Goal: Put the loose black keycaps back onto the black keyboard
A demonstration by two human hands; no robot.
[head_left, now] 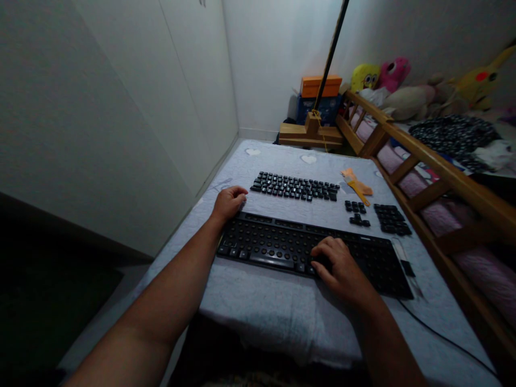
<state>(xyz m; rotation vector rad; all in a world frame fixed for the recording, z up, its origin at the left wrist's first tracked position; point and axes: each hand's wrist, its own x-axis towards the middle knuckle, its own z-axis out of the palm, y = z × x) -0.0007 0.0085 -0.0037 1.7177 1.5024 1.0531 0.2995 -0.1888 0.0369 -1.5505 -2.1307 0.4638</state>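
A black keyboard (274,244) lies across the cloth-covered table, most of its keycaps off and the bare key sockets showing. A long space bar (272,260) and a few bottom-row keys are on it. My right hand (334,263) is at the bottom row right of the space bar, thumb and fingers closed around a dark keycap, partly hidden. By the keyboard's upper left corner rests my left hand (230,202), fingers curled in; what they hold, if anything, is hidden. Beyond the keyboard, loose keycaps (296,187) lie in rows.
Smaller keycap groups (355,206) and a number-pad block (392,219) lie at the right. A yellow-handled brush (358,192) rests on an orange cloth (365,187). A thin metal tool (407,267) lies beside the keyboard. A wooden bed rail (439,161) borders the table.
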